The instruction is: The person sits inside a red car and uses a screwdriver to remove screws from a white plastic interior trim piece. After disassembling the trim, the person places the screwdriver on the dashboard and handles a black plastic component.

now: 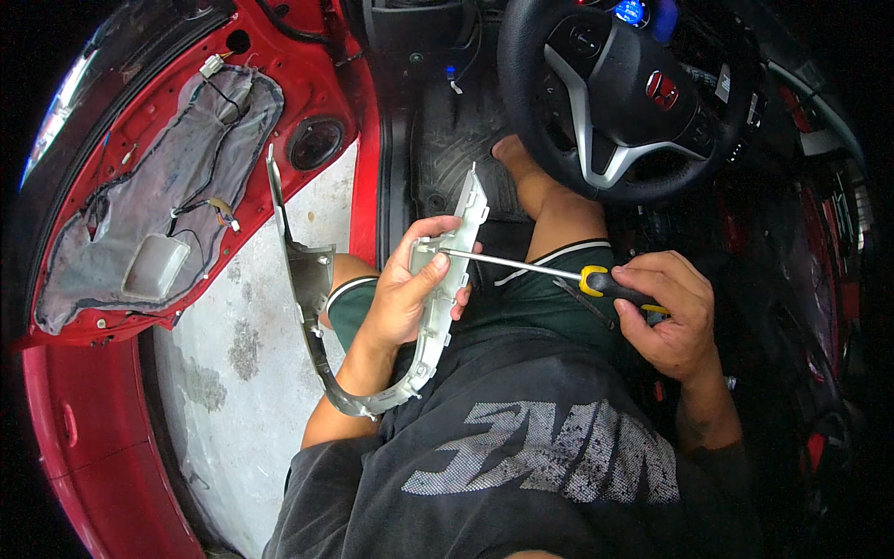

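A curved, light grey plastic trim piece (435,326) lies across my lap, its hooked lower end bending round my left forearm. My left hand (410,279) is closed on its upright arm, thumb on the face and fingertips showing past the far edge. Clips line that edge. In my right hand (672,312) is a screwdriver (596,281) with a black and yellow handle, held nearly level. Its metal shaft points left, and the tip meets the trim piece beside my left thumb. What exactly the tip touches is too small to tell.
A steering wheel (582,121) stands ahead on the right. To the left, the red car door (307,88) is open with its inner panel off, showing loose wiring, a grey sheet (140,214) and a round speaker (317,143). Pale floor (242,391) lies outside the sill.
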{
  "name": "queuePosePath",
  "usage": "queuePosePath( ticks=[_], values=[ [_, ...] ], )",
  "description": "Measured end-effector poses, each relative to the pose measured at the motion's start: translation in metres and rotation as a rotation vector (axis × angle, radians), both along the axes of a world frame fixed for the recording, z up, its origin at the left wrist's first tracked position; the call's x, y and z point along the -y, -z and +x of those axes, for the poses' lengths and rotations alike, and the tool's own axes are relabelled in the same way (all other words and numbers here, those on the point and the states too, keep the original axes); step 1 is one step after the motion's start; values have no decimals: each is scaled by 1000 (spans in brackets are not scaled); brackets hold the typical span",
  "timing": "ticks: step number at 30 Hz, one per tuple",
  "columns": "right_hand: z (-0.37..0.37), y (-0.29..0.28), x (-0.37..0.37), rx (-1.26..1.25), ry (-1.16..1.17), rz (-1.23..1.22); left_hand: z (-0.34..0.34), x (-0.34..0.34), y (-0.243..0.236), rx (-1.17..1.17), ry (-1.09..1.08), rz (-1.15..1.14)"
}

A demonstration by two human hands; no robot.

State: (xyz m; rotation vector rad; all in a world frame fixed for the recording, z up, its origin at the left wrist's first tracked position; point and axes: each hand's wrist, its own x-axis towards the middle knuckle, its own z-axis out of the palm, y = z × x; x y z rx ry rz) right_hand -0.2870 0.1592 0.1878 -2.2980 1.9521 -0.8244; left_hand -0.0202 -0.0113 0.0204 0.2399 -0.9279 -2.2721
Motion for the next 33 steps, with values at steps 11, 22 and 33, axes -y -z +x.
queuePosePath(
  ticks=[11, 22, 33],
  values=[
    [-4, -2, -2, -20, -10, 0, -1, -2, -2, 63, -4, -36],
    [-8, -7, 1, -57, -49, -8, 0, -1, -3, 116, -8, -64],
    [-8, -8, 1, -89, -56, 4, 0, -1, -1, 150, 4, -72]
  ],
)
